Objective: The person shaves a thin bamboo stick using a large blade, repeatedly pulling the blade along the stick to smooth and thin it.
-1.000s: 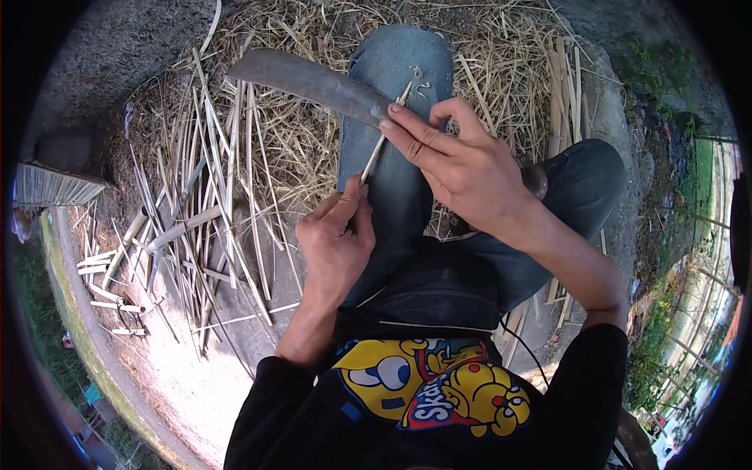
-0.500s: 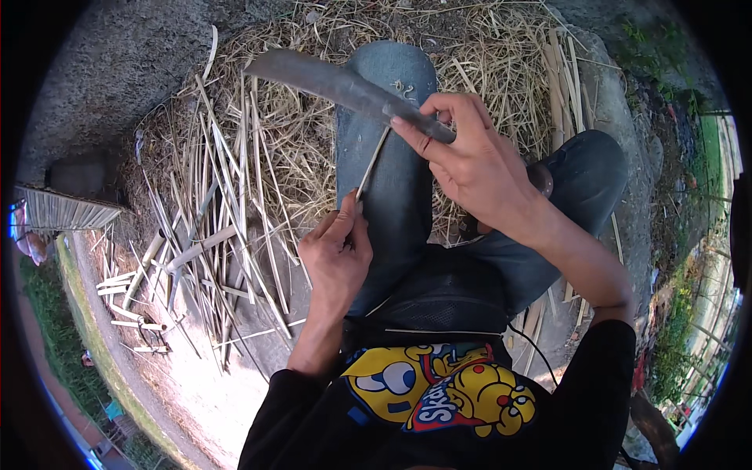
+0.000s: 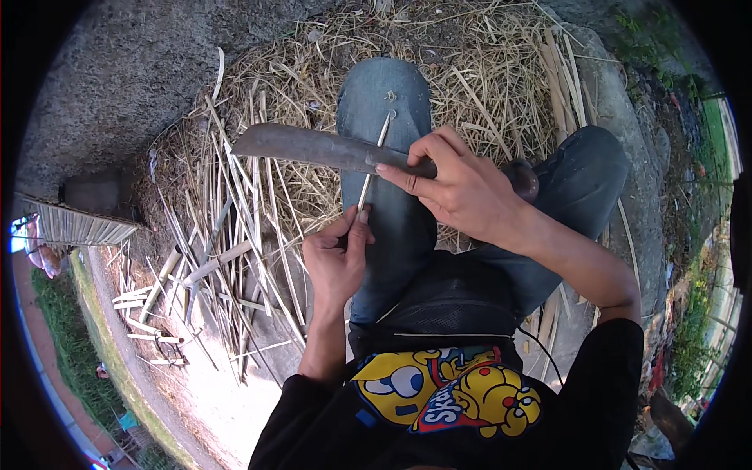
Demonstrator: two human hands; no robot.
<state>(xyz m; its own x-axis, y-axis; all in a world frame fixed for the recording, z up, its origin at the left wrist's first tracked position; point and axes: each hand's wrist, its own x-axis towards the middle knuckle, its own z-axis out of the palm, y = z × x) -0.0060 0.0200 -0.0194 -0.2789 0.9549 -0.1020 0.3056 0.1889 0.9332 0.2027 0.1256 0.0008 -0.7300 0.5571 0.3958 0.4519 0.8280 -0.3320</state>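
My right hand grips a machete by the base of its broad, dark blade. The index finger lies along the blade, and its tip points left. My left hand pinches a thin, pale stick, which looks like bamboo, between thumb and fingers. The stick slants up and away over my left knee, crossing beneath the blade, with its far end showing beyond. A little curl of shaving lies on the jeans by that end. Behind my right wrist sits a brown rounded thing; whether it is the machete's handle, I cannot tell.
Long split strips and cut tubes lie heaped on the left. Dry shavings cover the ground around my knees. More flat strips rest at the far right, beside a stone edge. A rough grey wall rises at the far left.
The machete has come nearer and lower, its blade now crossing the stick partway along. More of the stick shows past the blade. My left hand has shifted slightly nearer, still pinching the stick.
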